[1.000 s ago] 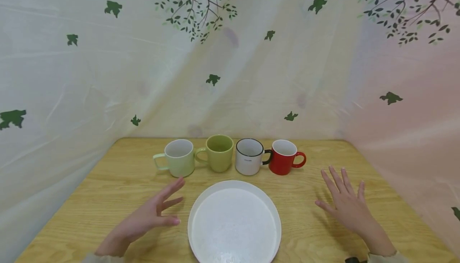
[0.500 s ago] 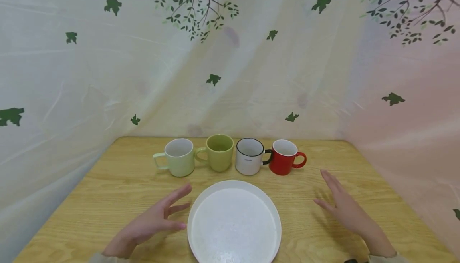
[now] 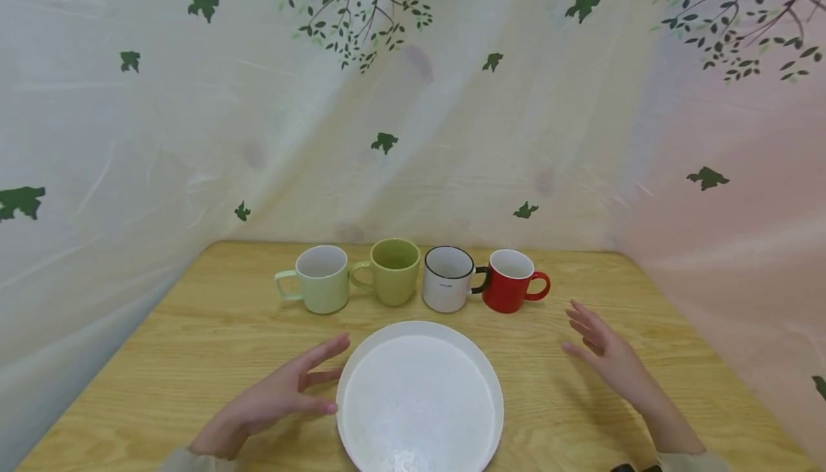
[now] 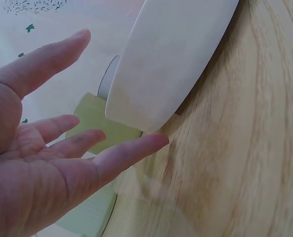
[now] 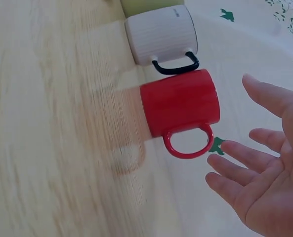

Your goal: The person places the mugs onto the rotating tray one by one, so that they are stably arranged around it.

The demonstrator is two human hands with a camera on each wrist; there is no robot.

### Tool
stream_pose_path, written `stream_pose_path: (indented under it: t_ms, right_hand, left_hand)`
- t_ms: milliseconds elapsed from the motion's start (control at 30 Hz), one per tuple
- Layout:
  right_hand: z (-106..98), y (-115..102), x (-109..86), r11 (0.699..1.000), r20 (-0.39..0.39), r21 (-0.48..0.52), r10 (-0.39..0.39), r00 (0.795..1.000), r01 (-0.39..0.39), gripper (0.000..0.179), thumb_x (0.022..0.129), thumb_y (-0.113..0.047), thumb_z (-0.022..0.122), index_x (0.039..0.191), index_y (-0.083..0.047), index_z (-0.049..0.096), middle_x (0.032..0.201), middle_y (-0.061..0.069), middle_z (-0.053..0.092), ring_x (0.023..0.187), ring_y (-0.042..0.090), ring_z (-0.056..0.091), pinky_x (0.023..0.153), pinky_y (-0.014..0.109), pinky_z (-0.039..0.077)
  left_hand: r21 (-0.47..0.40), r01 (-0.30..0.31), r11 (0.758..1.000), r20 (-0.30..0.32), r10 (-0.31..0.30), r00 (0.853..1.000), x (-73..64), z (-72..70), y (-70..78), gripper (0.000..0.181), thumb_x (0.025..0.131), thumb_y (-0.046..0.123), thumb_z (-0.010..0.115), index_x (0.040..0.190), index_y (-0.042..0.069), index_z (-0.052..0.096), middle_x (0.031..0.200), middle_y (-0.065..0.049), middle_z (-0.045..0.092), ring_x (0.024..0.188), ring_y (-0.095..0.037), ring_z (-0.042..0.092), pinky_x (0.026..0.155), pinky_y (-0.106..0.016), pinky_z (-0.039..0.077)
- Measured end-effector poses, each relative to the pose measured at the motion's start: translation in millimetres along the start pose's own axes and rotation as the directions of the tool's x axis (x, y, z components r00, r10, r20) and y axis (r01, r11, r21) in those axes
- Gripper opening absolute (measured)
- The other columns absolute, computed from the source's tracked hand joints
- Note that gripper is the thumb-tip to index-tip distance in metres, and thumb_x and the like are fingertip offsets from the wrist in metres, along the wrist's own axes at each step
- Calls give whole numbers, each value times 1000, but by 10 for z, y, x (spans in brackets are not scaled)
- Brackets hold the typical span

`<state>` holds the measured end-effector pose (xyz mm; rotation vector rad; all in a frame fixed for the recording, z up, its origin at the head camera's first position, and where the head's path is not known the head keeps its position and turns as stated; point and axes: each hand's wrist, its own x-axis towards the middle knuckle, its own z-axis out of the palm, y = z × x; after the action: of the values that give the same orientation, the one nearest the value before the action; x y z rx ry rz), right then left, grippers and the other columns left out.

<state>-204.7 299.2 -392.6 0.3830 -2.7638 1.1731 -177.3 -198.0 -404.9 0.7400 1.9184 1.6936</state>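
Left hand (image 3: 274, 397), right hand (image 3: 616, 364) empty, fingers (image 3: 325, 351) loosely apart; green, white, red mugs (image 3: 392, 285) lined wooden table (image 3: 538, 404)'s far edge, likely giving round white tray (image 3: 419, 393) room.

The head camera looks forward and down over the light wood-grained surface (image 3: 213, 343), framing the left hand (image 3: 274, 400) and right hand (image 3: 616, 361) from above. The left wrist camera sits close and low, rolled sideways, facing the round white tray (image 4: 171, 54) side-on. The right wrist camera, also rolled, faces the glossy red mug (image 5: 181, 103) from nearby. Head and left wrist views share the tray; head and right wrist, the mug.
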Motion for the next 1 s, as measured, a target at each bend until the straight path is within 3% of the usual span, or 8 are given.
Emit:
stream_pose_path:
  t_ms: [100,200,300,433,533,633,833,1000]
  right_hand:
    - [3,18,32,991,17,129,16,1000,-18,69,98,-20,58,153,-2,21,146,31,41,120,3,57,86,3,41]
    - [4,18,80,973,17,227,29,999,-32,67,99,-19,56,152,0,21,145,34,40,108,-23,44,85,6,45]
    - [-2,15,149,966,20,250,56,998,-59,66,99,-22,55,152,1,22,145,33,40,105,-24,45,85,5,44]
    - [-17,8,256,970,22,226,88,996,-91,67,99,-25,55,152,0,23,145,31,42,107,-16,52,85,4,43]
    - [-27,-1,331,976,18,195,96,995,-98,67,99,-27,55,152,0,24,145,30,43,121,13,59,86,5,45]
    - [-34,-4,399,981,15,159,108,994,-109,68,99,-31,55,152,-1,24,146,28,43,130,39,49,88,9,48]
    - [-53,14,521,985,-19,131,119,993,-115,68,99,-31,56,151,-1,26,146,28,43,131,42,46,91,12,49]
    - [-53,35,607,985,-27,131,113,993,-108,67,99,-31,56,151,-1,26,148,28,40,134,43,43,104,42,46]
  left_hand:
    - [3,10,1000,0,-10,1000,14,-3,-11,92,88,8,68,155,3,5,159,-29,-1,138,-59,19,95,-31,54]
    - [1,22,1000,7,-22,1000,23,-8,-18,91,89,8,68,155,3,5,160,-27,-2,139,-59,18,96,-32,53]
    - [0,21,1000,17,-21,1000,9,-1,-6,87,91,8,65,155,2,6,160,-27,-1,139,-58,19,97,-33,53]
    - [-2,23,1000,26,-23,999,-9,7,8,82,94,9,62,155,1,7,160,-26,0,139,-57,19,98,-34,52]
    - [-12,27,1000,31,-27,999,-4,7,4,82,94,9,61,154,1,6,160,-26,-1,140,-57,19,99,-35,52]
    - [-24,42,999,32,-41,999,7,1,-11,83,94,9,62,155,1,6,161,-24,-1,140,-56,18,99,-34,52]
    - [-34,57,998,31,-56,998,11,12,-25,85,92,10,64,155,2,7,162,-23,0,141,-55,18,99,-30,51]
    - [-50,50,997,36,-49,998,-1,31,-21,83,92,9,64,154,1,9,161,-25,0,140,-55,21,99,-29,51]
